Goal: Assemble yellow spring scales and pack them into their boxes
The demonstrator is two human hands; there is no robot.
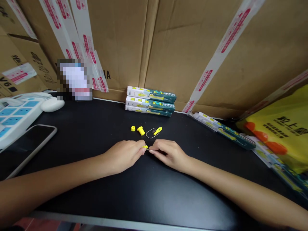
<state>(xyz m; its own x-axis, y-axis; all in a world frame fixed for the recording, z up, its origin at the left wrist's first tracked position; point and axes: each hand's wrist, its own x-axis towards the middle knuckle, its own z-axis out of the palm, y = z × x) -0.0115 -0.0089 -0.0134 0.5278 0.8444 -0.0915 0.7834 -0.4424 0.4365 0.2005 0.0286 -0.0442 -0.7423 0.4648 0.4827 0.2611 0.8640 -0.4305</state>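
My left hand [127,156] is closed around a small yellow plastic piece [145,147], of which only the tip shows past the fingers. Between the thumb and fingers of my right hand [170,154] is a thin metal wire [151,150], its end meeting the yellow piece. Just beyond the hands lie a yellow ring [132,128], a yellow flanged sleeve [141,130], a bent metal wire loop [147,134], a small dark spring [154,131] and a slim yellow part [158,131]. Most of what each hand holds is hidden by the fingers.
Printed boxes [150,102] are stacked at the back, and more boxes [223,130] lie at the right beside a yellow bag [279,125]. A power strip [20,115], a white mouse [53,104] and a phone [26,147] occupy the left. Cardboard [120,38] walls the back.
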